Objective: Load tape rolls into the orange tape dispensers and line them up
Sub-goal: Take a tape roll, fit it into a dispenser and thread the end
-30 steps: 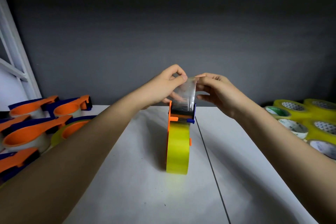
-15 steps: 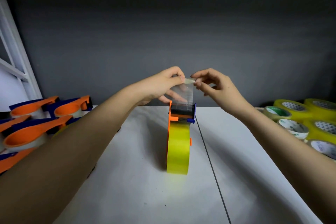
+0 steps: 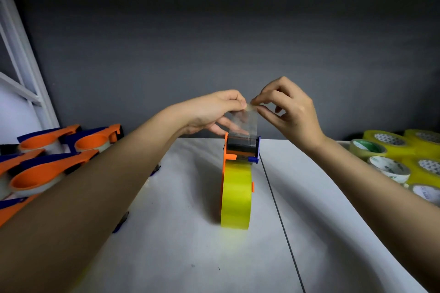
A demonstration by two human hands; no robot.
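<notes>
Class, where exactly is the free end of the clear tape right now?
Centre of the head view: the tape end is pinched between left hand and right hand, above the dispenser.

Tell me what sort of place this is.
Likely a small packing or assembly workstation: a plain white table against a dark grey wall, a batch of orange-and-blue plastic tape dispensers at left, and a stock of yellow tape rolls at right.

Head-worn view, forward-down, seemingly close.
</notes>
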